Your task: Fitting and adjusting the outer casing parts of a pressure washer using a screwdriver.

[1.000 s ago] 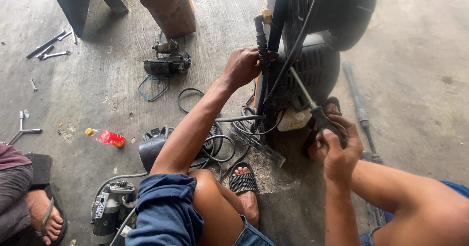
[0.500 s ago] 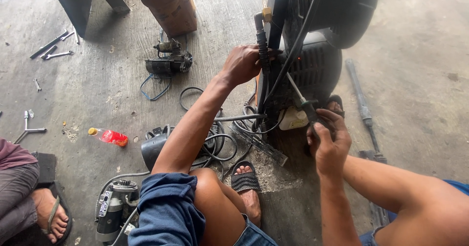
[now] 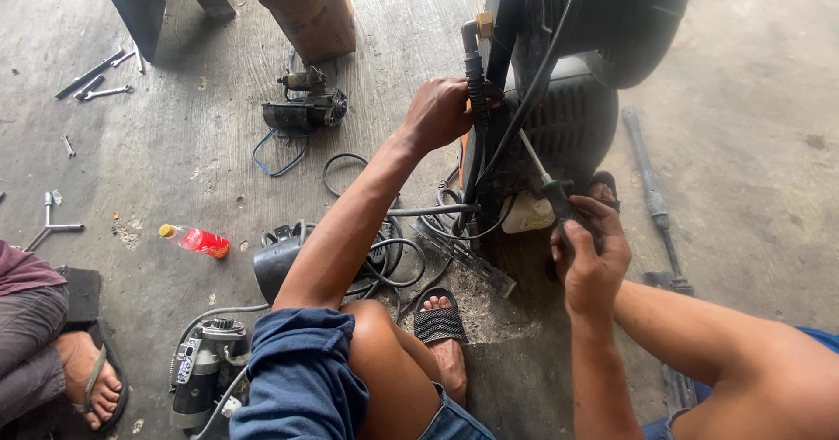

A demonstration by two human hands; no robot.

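Note:
I sit low before the black underside of a motorcycle (image 3: 577, 73). My left hand (image 3: 441, 112) grips a black hose and frame tube on the machine's left side. My right hand (image 3: 590, 248) is closed around the dark handle of a screwdriver (image 3: 546, 178), whose shaft points up and left into the engine area. A white plastic piece (image 3: 529, 213) sits just under the tip, and black cables (image 3: 411, 230) trail from the machine across the floor between my arms.
On the concrete floor lie a starter motor (image 3: 306, 108), another motor unit (image 3: 205, 370), a black cover (image 3: 275, 261), a small red bottle (image 3: 197, 241), wrenches (image 3: 92, 77) and a long rod (image 3: 651, 187). Another person's sandalled foot (image 3: 92, 379) is at the left.
My right hand has moved up and left with the screwdriver, bringing its tip closer into the machine. My left hand has stayed on the hose.

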